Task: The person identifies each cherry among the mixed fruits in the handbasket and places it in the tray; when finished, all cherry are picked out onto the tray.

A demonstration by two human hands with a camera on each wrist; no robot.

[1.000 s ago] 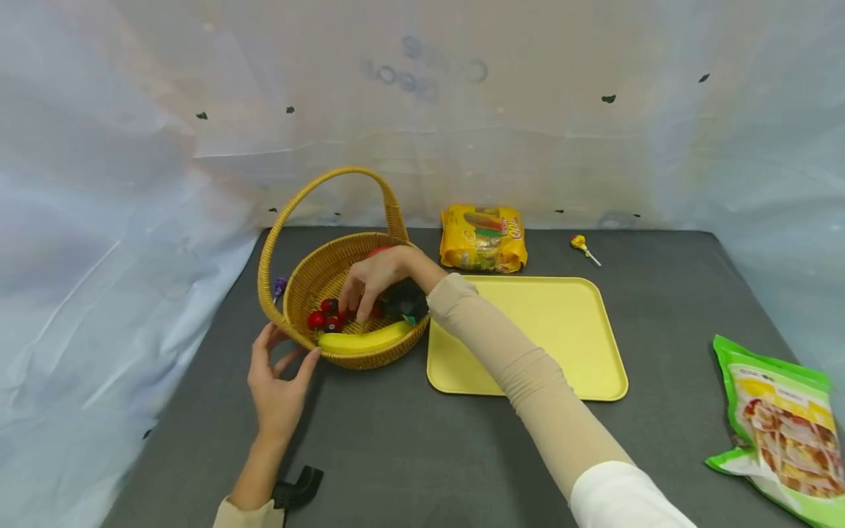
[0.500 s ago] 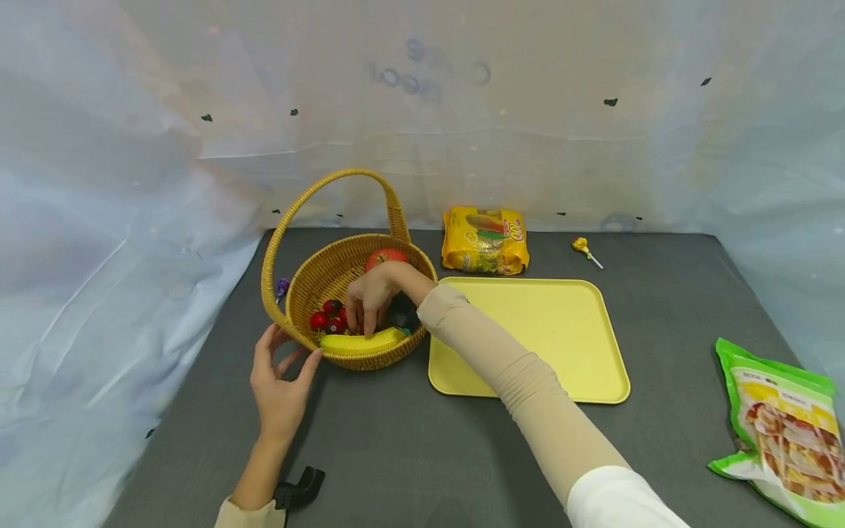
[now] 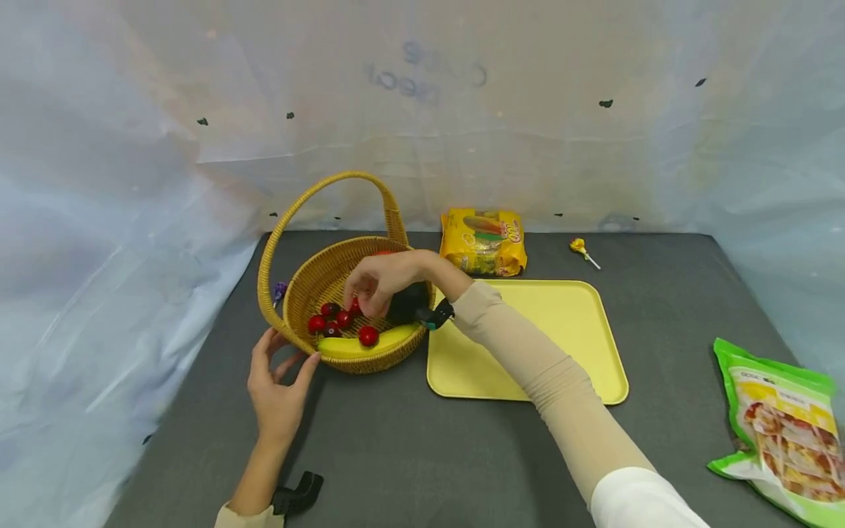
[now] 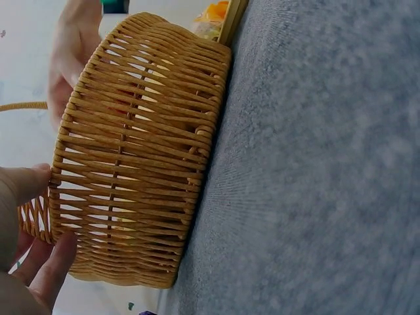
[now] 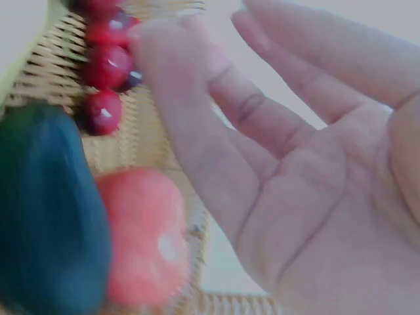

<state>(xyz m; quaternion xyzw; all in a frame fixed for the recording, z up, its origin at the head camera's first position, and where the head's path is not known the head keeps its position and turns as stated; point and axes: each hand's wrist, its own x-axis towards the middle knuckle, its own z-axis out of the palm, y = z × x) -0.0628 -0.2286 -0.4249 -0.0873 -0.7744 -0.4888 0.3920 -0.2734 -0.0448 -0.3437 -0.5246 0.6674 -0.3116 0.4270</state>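
Wicker basket (image 3: 330,275) sits on the dark grey table (image 3: 409,447), left of the yellow tray (image 3: 548,330). Left hand (image 3: 277,392) rests against the basket's near-left wall, fingers spread, thumb and fingertips touching the weave. Right hand (image 3: 383,279) hovers over the basket interior, fingers bent downward above the red cherries (image 3: 339,320); whether it pinches one I cannot tell, as the wrist view is blurred and shows a mostly relaxed palm. One cherry (image 3: 368,335) lies on the banana (image 3: 366,343) at the near rim.

Around: yellow snack packet (image 3: 484,240) behind the tray, lollipop (image 3: 581,248) to its right, green bag (image 3: 782,425) cut off at the right edge. The dark fruit (image 3: 405,302) and a red fruit behind the hand are largely hidden.
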